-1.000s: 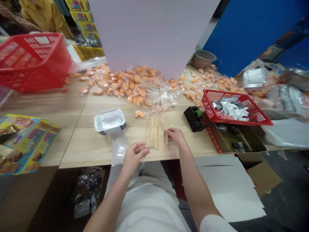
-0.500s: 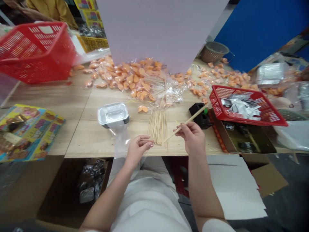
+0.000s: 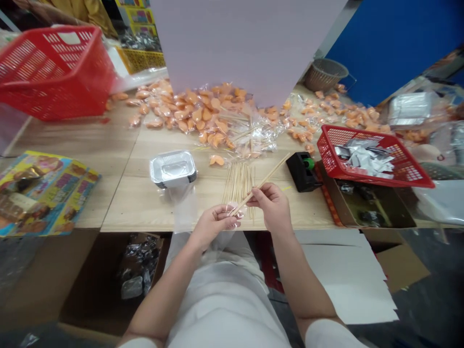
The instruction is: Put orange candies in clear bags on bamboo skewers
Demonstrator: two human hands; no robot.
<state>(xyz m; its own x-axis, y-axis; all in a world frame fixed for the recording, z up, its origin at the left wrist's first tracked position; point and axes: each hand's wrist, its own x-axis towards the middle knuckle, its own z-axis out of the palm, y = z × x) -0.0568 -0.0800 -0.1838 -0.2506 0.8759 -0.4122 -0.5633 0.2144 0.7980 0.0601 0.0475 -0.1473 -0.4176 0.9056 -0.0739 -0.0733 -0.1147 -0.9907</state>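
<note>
My right hand (image 3: 270, 203) is closed around a few thin wooden skewers (image 3: 272, 172), held slanting with their lower ends toward my left hand (image 3: 219, 221). Between the fingers of my left hand is a small clear plastic bag (image 3: 235, 210), and the skewer ends meet it; whether they are inside I cannot tell. Under and beyond my hands lies a bundle of loose skewers (image 3: 237, 181) on the wooden table (image 3: 123, 198). A single wrapped orange piece (image 3: 216, 160) rests just past the bundle.
Foil trays (image 3: 173, 168) stand left of the skewers. A black tape dispenser (image 3: 303, 172) and a red basket of silver packets (image 3: 369, 157) are at right. Bagged orange pieces (image 3: 203, 113) are heaped behind, before a pale panel (image 3: 239, 43). A large red basket (image 3: 58, 75) sits back left.
My right hand has moved left and down, bringing the skewers to my left hand. The clear bag now shows between the left fingers.
</note>
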